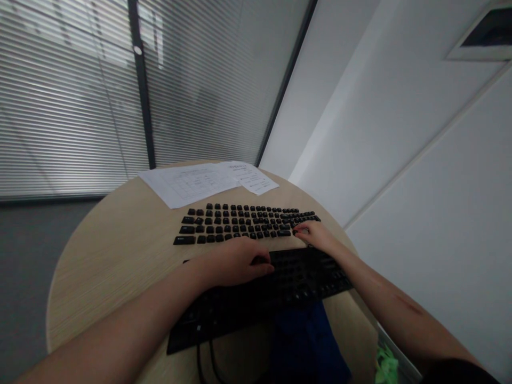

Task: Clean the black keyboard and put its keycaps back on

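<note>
A black keyboard (240,306) lies slantwise near the front of the round wooden table, its middle partly covered by my left hand. Beyond it, loose black keycaps (218,229) are laid out in rows on the tabletop. My left hand (246,261) is over the keyboard with fingers curled and closed; anything in them is hidden. At the right end of the keycap rows, my right hand (312,233) pinches a small black keycap (295,231) between thumb and fingers, close to the table surface.
Printed paper sheets (196,184) lie at the table's far edge. A blue cloth-like item (308,341) is below the keyboard, beside its black cable (212,357). Something bright green (386,365) sits low at right. Blinds and a white wall stand close behind the table (96,256).
</note>
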Available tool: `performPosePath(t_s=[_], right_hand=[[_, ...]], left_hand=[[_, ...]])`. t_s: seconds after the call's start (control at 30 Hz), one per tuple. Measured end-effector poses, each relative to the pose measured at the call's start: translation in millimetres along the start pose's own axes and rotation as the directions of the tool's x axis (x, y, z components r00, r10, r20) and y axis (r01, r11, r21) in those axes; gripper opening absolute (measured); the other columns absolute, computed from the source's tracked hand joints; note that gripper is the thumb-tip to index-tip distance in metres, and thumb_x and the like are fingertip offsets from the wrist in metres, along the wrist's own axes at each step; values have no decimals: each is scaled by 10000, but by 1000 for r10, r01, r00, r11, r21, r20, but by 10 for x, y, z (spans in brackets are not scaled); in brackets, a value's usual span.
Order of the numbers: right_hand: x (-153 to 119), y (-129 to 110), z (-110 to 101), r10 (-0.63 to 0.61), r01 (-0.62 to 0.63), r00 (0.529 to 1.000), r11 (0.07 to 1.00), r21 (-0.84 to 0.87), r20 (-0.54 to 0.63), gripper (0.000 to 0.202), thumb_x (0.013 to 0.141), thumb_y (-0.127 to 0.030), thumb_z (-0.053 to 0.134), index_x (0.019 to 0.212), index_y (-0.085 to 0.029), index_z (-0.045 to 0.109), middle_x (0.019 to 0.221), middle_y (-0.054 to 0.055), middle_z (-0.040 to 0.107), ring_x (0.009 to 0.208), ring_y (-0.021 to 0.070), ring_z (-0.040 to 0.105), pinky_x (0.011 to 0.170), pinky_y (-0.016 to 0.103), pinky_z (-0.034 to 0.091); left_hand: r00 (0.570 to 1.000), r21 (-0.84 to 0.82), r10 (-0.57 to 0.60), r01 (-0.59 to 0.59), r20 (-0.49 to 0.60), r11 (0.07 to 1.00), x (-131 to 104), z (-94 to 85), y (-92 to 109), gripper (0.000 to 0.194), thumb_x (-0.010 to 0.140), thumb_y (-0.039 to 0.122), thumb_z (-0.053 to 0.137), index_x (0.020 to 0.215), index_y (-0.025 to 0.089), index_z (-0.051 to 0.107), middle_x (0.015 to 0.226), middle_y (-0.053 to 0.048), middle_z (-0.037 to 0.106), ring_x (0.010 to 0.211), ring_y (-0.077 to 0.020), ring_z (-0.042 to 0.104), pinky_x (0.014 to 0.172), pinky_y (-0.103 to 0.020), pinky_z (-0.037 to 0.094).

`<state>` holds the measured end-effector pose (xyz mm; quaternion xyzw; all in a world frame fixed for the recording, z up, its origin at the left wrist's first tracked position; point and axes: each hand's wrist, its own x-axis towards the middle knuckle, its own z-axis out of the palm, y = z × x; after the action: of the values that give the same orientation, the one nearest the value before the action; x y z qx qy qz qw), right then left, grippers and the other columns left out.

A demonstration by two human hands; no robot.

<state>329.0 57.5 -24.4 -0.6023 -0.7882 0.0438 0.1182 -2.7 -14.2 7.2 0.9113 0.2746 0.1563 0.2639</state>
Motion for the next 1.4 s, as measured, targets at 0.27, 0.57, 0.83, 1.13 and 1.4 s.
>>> performPosePath(t_s=[0.27, 0.57, 0.83, 1.13, 1.4], right_hand=[[41, 77, 50, -26, 26, 999, 1000, -2, -24, 225, 856, -203, 711, 1055, -211, 816, 1099, 89, 798, 1051, 284, 736, 946, 379, 547], [-66, 44, -210, -77, 86, 981, 996, 38, -179, 190, 882, -278, 675, 1005, -224, 810, 1038, 97, 794, 986, 283, 727, 906, 413, 549], [-809, 92, -873, 359, -26, 894, 642, 766, -270, 668, 972, -708, 380, 911, -187, 794, 844, 94, 751, 765, 219, 679, 780, 368, 555], [-1506, 126, -699, 415, -271, 888, 121, 955, 199, 474, 799, -667, 748, 883, -201, 724, 455, -62, 505, 442, 142, 556, 647, 375, 639], [-1502, 79, -399, 389, -70, 918, -21, 997, 73, 305, 771, -358, 844, 993, -214, 692, 584, -54, 600, 540, 126, 608, 546, 250, 587]], left_hand=[[1000, 30, 5, -6, 23, 1000, -1, 8, -9, 241, 949, 397, 579, 981, 252, 769, 922, -36, 773, 841, -209, 699, 742, -302, 476], [1000, 55, 11, -12, 26, 998, 3, 1, -34, 249, 956, 405, 567, 999, 260, 765, 940, -34, 772, 861, -211, 699, 758, -309, 484], [1000, 131, -25, 24, 2, 991, 70, -13, -91, 199, 915, 360, 594, 984, 277, 762, 911, -18, 748, 845, -218, 678, 781, -331, 487], [998, 168, 36, -26, -57, 985, 93, 13, -164, 161, 885, 308, 645, 995, 273, 757, 1043, -34, 726, 1011, -243, 668, 904, -361, 493], [1000, 164, 13, -15, 13, 986, 71, 30, -162, 160, 896, 290, 625, 1003, 284, 743, 977, -11, 746, 912, -217, 683, 831, -328, 492]])
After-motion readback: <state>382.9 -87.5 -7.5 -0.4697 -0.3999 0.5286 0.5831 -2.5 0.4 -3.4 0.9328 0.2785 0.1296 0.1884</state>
